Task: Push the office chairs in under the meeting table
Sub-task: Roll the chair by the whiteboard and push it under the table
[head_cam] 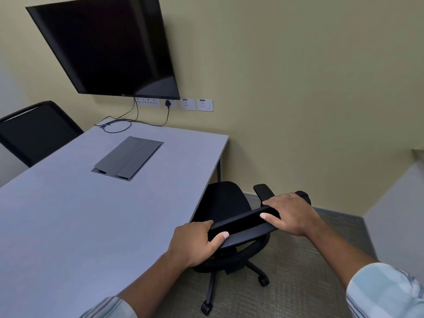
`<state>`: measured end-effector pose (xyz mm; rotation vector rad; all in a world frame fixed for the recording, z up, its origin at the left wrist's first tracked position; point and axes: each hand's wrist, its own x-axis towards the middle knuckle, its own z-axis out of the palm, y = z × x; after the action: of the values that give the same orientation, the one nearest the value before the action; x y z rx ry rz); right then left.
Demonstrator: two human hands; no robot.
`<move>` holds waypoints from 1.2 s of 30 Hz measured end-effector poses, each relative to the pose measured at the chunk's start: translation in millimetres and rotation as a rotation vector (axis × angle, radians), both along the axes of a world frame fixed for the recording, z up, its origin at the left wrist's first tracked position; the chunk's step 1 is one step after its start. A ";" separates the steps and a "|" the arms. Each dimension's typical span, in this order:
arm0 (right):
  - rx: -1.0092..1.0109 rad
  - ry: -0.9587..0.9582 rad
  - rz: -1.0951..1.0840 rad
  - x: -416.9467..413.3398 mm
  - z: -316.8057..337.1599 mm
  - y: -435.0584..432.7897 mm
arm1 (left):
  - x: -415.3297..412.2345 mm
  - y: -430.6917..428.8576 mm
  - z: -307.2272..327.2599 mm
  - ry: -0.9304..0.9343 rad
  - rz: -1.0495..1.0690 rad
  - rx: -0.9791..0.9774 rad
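A black office chair (226, 203) on castors stands at the right side of the grey meeting table (68, 214). Its seat is partly under the table edge. My left hand (195, 242) grips the left end of the chair's backrest top, and my right hand (290, 213) grips the right end. One armrest (263, 191) sticks out beyond my right hand. A second black chair (36, 131) stands at the table's far left side, its backrest against the edge.
A dark wall screen (107, 47) hangs above the table's far end, with sockets (195, 104) and cables (119, 125) below it. A grey cable hatch (128, 158) sits in the tabletop. A white low wall (399, 210) bounds the carpet on the right.
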<state>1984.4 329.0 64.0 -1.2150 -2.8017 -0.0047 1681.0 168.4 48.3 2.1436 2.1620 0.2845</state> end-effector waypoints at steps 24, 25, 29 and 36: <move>-0.026 0.061 0.486 -10.2 1.9 185.1 | 100.3 60.6 3.9 -0.059 0.534 0.016; -0.024 0.056 0.503 -10.4 1.4 190.5 | 105.0 63.3 5.6 -0.060 0.550 -0.001; -0.041 0.067 0.548 -9.2 1.3 215.1 | 124.1 75.5 9.1 -0.076 0.610 -0.004; -0.040 0.049 0.584 -12.8 4.5 248.8 | 147.1 97.2 11.6 -0.118 0.656 0.003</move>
<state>1971.6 577.8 68.5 -0.3573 -3.0045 0.1182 1828.2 265.6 59.9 1.3065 2.7130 0.4363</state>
